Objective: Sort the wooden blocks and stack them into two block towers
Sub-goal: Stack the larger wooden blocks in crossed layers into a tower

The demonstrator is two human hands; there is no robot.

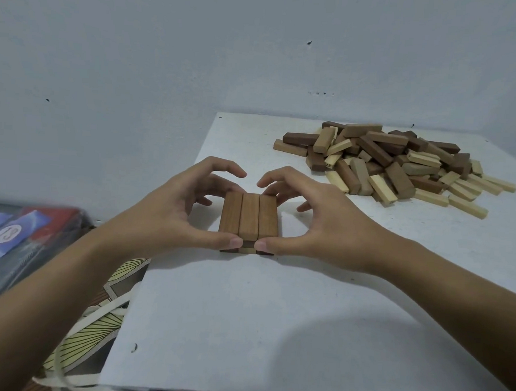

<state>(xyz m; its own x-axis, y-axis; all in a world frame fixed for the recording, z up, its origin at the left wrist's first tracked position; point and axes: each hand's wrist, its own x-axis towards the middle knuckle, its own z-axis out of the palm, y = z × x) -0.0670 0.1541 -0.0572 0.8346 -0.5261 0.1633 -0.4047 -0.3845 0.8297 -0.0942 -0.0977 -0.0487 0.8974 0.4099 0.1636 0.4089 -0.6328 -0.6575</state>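
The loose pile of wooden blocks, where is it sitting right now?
In the head view the loose pile lies at the far right of the white table, near the wall, beyond the right hand and apart from the small stack.

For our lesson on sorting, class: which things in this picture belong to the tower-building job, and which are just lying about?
Job in hand: started tower, held by left hand and right hand; loose block pile.
Lying about: colourful package; patterned bag with straps.

Both bare forearms reach in from lower corners. Left hand [172,205] and right hand [321,219] mirrored, fingers arched, thumb tips nearly meeting, cupping block stack [249,217] between them.
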